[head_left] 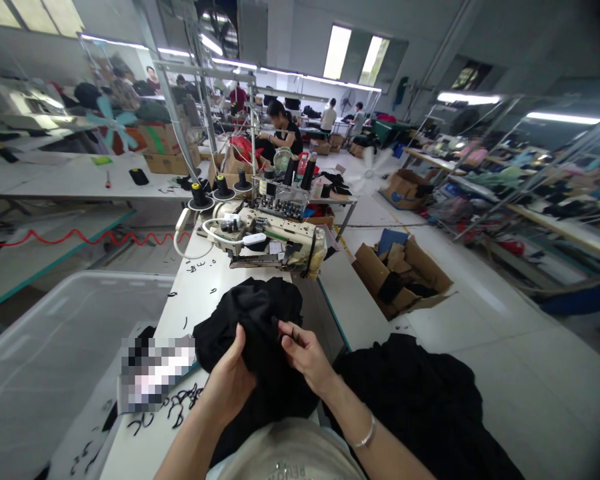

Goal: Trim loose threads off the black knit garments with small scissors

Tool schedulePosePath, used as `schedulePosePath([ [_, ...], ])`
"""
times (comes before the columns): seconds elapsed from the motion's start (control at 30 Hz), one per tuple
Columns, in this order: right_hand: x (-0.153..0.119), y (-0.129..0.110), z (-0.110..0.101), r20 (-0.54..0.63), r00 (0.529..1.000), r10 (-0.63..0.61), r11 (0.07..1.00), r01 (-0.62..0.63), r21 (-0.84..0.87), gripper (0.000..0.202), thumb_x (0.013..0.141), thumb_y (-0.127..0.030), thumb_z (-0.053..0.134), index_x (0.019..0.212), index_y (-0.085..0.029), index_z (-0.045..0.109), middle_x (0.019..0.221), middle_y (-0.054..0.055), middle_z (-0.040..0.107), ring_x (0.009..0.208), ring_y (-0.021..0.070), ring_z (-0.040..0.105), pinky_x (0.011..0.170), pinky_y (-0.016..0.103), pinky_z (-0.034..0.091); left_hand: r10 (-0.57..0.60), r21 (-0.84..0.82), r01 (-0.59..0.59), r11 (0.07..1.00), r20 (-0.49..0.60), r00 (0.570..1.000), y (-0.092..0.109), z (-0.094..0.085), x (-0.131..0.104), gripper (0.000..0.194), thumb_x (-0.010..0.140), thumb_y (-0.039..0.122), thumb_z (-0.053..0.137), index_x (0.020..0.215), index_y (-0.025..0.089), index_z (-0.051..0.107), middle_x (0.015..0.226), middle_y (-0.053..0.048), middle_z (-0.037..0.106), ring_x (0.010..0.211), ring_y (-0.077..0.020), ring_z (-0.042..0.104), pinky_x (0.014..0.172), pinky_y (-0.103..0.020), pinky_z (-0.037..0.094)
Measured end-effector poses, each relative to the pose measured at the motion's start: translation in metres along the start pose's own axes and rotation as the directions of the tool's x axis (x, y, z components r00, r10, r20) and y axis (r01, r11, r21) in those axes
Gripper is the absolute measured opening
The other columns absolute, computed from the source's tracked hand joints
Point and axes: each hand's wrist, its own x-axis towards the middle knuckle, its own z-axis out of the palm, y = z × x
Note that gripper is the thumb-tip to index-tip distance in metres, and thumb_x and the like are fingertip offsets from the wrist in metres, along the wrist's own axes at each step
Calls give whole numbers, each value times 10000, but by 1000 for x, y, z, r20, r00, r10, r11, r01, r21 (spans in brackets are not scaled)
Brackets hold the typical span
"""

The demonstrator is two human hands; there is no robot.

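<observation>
A bunched black garment (260, 310) lies over the white sewing table's near end, with its lower part hanging toward my lap. My left hand (233, 373) grips its left side, thumb on top and fingers mostly hidden in the folds. On the other side, my right hand (304, 353) pinches the cloth between thumb and fingertips. A small dark piece shows between those fingers; I cannot tell whether it is cloth or a tool. Just beyond the garment stands an industrial sewing machine (280, 233), apart from both hands.
Black thread cones (199, 195) stand behind the machine. Trimmed black scraps (183, 403) and a pixelated object (155, 373) lie at left, beside a translucent plastic bin (40, 340). More black fabric (420, 400) is piled at right, below a cardboard box (400, 280). A co-worker (285, 133) sits ahead.
</observation>
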Motion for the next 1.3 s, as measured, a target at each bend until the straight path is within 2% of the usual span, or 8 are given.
schedulePosePath([
  [0.13, 4, 0, 3, 27, 995, 97, 845, -97, 527, 492, 739, -594, 581, 1174, -365, 561, 926, 2, 641, 332, 0, 167, 325, 177, 171, 13, 143, 7, 990, -136, 991, -13, -10, 14, 529, 861, 542, 373, 1239, 204, 526, 1270, -85, 566, 1245, -281, 424, 1027, -442, 348],
  [0.23, 6, -13, -3, 81, 996, 22, 840, -63, 539, 443, 751, -564, 588, 1140, -353, 585, 1106, 46, 612, 345, 3, 179, 344, 195, 176, 301, 485, -125, 866, -303, 904, -12, -22, 19, 576, 855, 535, 394, 1354, 251, 344, 1406, -92, 405, 1280, -289, 370, 1008, -471, 352],
  [0.37, 6, -33, -9, 212, 977, -10, 957, -53, 287, 446, 775, -528, 587, 1037, -176, 660, 796, 59, 651, 369, 21, 176, 378, 216, 145, 655, 948, -310, 78, 186, 733, 13, -14, 13, 574, 860, 361, 492, 1382, 303, 261, 1509, -48, 173, 1375, -264, 124, 1090, -490, 175],
  [0.5, 1, -57, -8, 321, 947, -16, 997, 39, -65, 413, 820, -481, 554, 889, -106, 714, 589, 20, 555, 441, 57, 262, 424, 228, 170, 142, 751, -471, -463, 587, 797, 38, 14, 18, 369, 847, 194, 499, 1210, 263, 513, 1294, -68, 529, 1321, -257, 276, 1090, -530, 99],
  [0.63, -7, -64, -16, 321, 947, -17, 984, 72, -161, 400, 858, -448, 509, 822, -116, 729, 477, -21, 426, 439, 65, 251, 428, 234, 172, 11, 703, -535, -468, 611, 792, 36, 23, 29, 117, 819, 175, 525, 884, 234, 603, 866, -17, 659, 1019, -206, 543, 1061, -514, 179],
  [0.83, -10, -51, -29, -91, 983, -159, 964, 135, -229, 257, 868, -338, 529, 793, -166, 704, 606, 4, 550, 493, 85, 428, 478, 222, 327, 297, 736, -604, -306, 676, 674, 33, 22, 15, 170, 758, 52, 480, 707, 201, 416, 916, -39, 548, 1038, -196, 486, 988, -428, 315],
  [1.1, -8, -65, -11, 2, 948, -319, 842, 284, -459, 160, 862, -257, 546, 827, -184, 684, 830, 53, 689, 773, 177, 623, 712, 279, 471, 321, 941, -312, -133, 339, 884, 29, 29, 12, 233, 802, 243, 562, 1027, 188, 533, 592, 85, 354, 526, -89, 376, 507, -186, 323],
  [1.3, -3, -65, -13, 19, 929, -370, 738, 306, -602, 219, 879, -267, 504, 737, -162, 634, 699, 44, 614, 630, 147, 554, 592, 254, 422, 269, 870, -403, -283, 475, 838, 28, 23, 18, 232, 828, 274, 547, 1000, 232, 697, 705, -26, 564, 649, -144, 530, 576, -226, 407],
])
